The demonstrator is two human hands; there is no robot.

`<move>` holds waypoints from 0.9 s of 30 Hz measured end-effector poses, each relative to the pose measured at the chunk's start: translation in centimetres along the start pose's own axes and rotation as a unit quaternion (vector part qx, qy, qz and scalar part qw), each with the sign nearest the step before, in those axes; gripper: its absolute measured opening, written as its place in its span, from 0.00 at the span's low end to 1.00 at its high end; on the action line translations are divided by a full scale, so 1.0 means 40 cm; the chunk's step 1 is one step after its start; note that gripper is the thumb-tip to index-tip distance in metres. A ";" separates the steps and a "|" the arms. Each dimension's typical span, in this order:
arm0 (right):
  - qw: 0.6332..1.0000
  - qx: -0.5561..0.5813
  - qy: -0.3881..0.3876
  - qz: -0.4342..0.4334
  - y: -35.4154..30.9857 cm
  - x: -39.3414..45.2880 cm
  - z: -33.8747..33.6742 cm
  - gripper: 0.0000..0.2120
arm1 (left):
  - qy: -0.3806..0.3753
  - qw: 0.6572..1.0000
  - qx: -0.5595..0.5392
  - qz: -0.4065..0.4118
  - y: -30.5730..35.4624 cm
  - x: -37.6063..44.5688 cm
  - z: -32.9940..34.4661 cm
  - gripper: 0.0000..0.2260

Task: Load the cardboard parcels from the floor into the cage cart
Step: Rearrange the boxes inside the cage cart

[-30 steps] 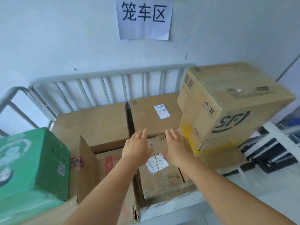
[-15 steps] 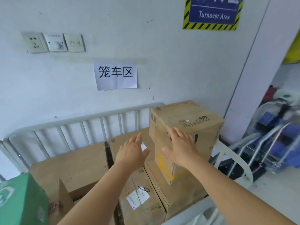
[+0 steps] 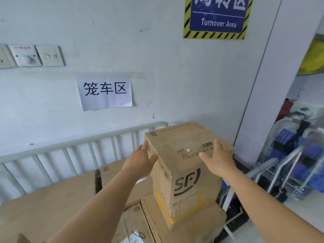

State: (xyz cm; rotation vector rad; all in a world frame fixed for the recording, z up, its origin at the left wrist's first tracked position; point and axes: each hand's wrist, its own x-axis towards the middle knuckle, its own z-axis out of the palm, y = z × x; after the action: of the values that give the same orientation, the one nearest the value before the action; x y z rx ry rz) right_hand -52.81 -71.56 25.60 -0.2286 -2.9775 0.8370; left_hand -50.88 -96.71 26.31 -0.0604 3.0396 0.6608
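Since the earlier frame, the two hands have spread apart and now sit on either side of the tall SF parcel (image 3: 185, 165), and the view has lifted so more wall shows. Nearest the viewer, both bare forearms reach forward over flat cardboard parcels (image 3: 52, 204) packed in the cage cart (image 3: 73, 146). The left hand (image 3: 140, 160) lies with straight, relaxed fingers against the parcel's upper left edge, gripping nothing. The right hand (image 3: 218, 157) rests flat on the parcel's top right, fingers spread and uncurled. The SF parcel stands upright on top of another parcel (image 3: 189, 223) at the cart's right end, with yellow tape around its lower part. Behind it runs the cart's grey barred rail. To the right, beyond the cart, stand blue crates (image 3: 287, 137) and metal trolley frames (image 3: 287, 165). On the far wall hang a white paper sign (image 3: 105, 92), light switches (image 3: 35, 56), and a blue Turnover Area sign (image 3: 217, 16).
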 end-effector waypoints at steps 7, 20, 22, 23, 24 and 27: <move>0.998 0.000 0.003 0.064 0.077 0.214 -0.006 0.41 | -0.012 0.994 -0.077 -0.072 0.039 0.210 0.050 0.34; 0.987 0.069 -0.055 0.136 0.127 0.340 0.006 0.50 | -0.041 0.922 -0.348 -0.166 0.001 0.339 0.068 0.37; 0.986 0.080 -0.052 0.140 0.128 0.324 0.006 0.48 | -0.057 0.902 -0.388 -0.180 -0.014 0.342 0.076 0.42; 0.985 0.085 -0.049 0.142 0.131 0.310 0.006 0.47 | -0.060 0.897 -0.397 -0.183 -0.019 0.337 0.078 0.44; 0.985 0.089 -0.048 0.141 0.130 0.303 0.007 0.46 | -0.059 0.896 -0.400 -0.183 -0.024 0.332 0.077 0.46; 0.984 0.103 -0.042 0.137 0.128 0.268 0.008 0.43 | -0.064 0.902 -0.392 -0.172 -0.045 0.308 0.069 0.47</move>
State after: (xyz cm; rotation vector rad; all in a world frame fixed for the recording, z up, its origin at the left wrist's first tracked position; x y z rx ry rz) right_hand -62.76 -65.75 22.65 -0.6183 -2.9462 1.2034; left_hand -63.06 -97.57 22.59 -0.5241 2.3390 1.6880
